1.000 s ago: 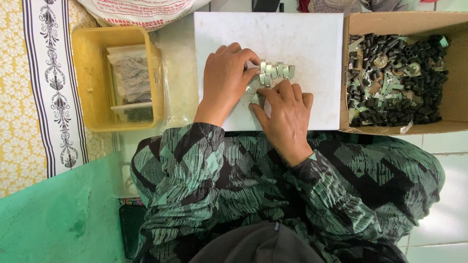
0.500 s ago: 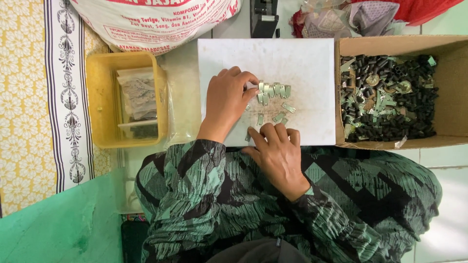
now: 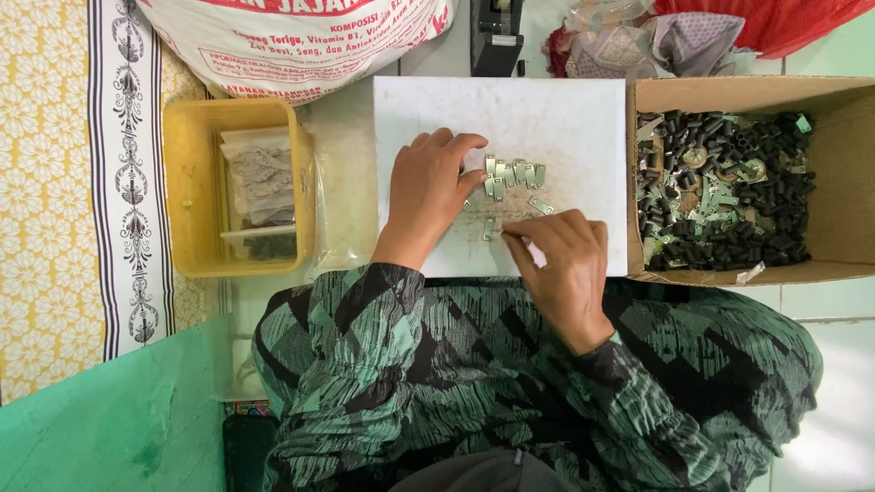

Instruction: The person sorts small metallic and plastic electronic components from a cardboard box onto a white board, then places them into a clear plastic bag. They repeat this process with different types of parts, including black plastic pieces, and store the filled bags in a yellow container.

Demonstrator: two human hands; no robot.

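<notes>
Metal clips [image 3: 513,173] in a row on white board [image 3: 547,118]; left hand [image 3: 427,193] touching them, grip loose; right hand [image 3: 563,264] pinching one. Cardboard box [image 3: 838,173] right, yellow tub [image 3: 191,187] left, printed white sack [image 3: 292,41] above.

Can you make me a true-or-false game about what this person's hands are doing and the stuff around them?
1. Both hands rest on a white board. True.
2. The left hand touches a row of small metal pieces. True.
3. The cardboard box is on the left side. False: it sits to the right of the board, filled with dark and silvery little parts.
4. The yellow tub is full of water. False: it holds clear bags of small parts.
5. The right hand is inside the cardboard box. False: it is on the board, fingertips at a small metal piece near its lower edge.
</notes>
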